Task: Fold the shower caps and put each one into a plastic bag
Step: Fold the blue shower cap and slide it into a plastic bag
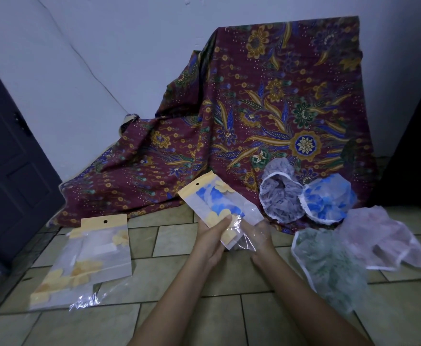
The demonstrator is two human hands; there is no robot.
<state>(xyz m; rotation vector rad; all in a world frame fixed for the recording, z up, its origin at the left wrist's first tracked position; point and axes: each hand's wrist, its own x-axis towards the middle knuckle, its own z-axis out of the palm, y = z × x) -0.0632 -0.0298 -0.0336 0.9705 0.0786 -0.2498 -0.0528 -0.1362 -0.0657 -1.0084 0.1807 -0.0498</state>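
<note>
Dim, bluish light is falling evenly, leaving the door [7,156] and the right edge nearly black. Small glare is glinting on the plastic bag [225,208]. Wide-angle distortion is bending the wall [79,58] lines.

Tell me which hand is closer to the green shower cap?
Right. The right hand is just left of the green shower cap; the left hand grips the plastic bag farther left.
</note>
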